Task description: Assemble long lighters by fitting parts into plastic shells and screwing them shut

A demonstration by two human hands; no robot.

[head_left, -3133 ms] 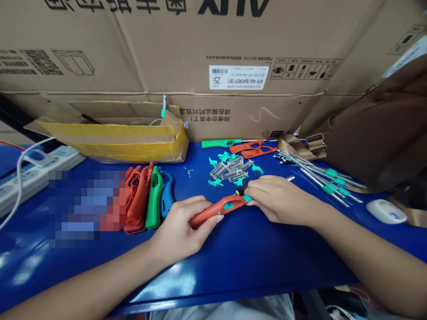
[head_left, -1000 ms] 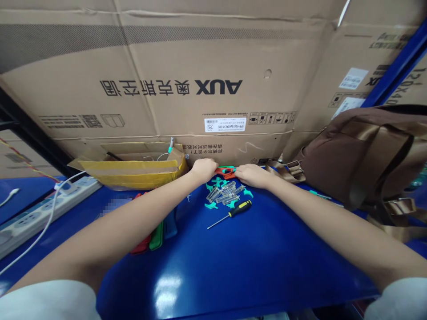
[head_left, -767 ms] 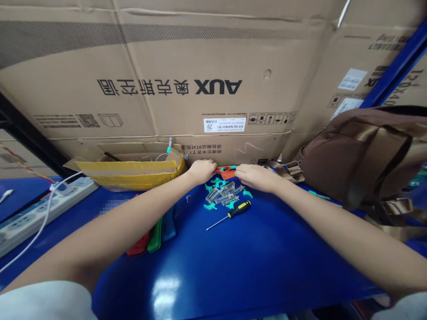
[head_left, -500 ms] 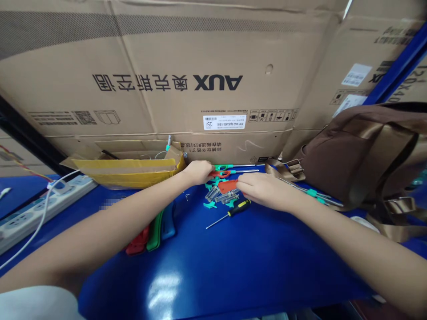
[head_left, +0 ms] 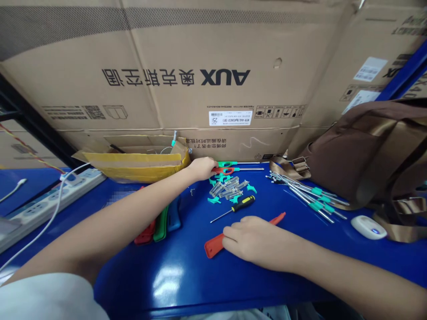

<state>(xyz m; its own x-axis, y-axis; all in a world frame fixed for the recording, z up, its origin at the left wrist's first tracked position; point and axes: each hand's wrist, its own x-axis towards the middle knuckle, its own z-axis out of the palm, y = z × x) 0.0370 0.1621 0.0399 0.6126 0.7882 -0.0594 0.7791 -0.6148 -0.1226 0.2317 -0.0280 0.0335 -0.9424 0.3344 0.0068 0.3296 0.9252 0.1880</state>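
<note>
My right hand (head_left: 253,242) is closed over a red plastic lighter casing (head_left: 215,246), whose two ends stick out either side of the fingers just above the table. Farther back, my left hand (head_left: 204,168) has its fingers closed at the handle end of a red gas lighter (head_left: 228,170) with a metal tube. Behind that one lies a green gas lighter (head_left: 227,164). In front of them is a pile of clear plastic fuel tanks (head_left: 230,189) with small teal triggers (head_left: 251,189) around it. A black-and-yellow screwdriver (head_left: 243,203) lies between the pile and my right hand.
Red, green and blue casings (head_left: 160,226) lie beside my left forearm. A yellow-taped carton (head_left: 133,166) and a power strip (head_left: 50,209) are at left. Metal lighter tubes (head_left: 310,195), a white device (head_left: 369,227) and a brown bag (head_left: 353,151) are at right.
My right hand has come away from the pile toward the front of the table, carrying the red lighter casing. The left hand stays by the red lighter. The view has shifted slightly.
</note>
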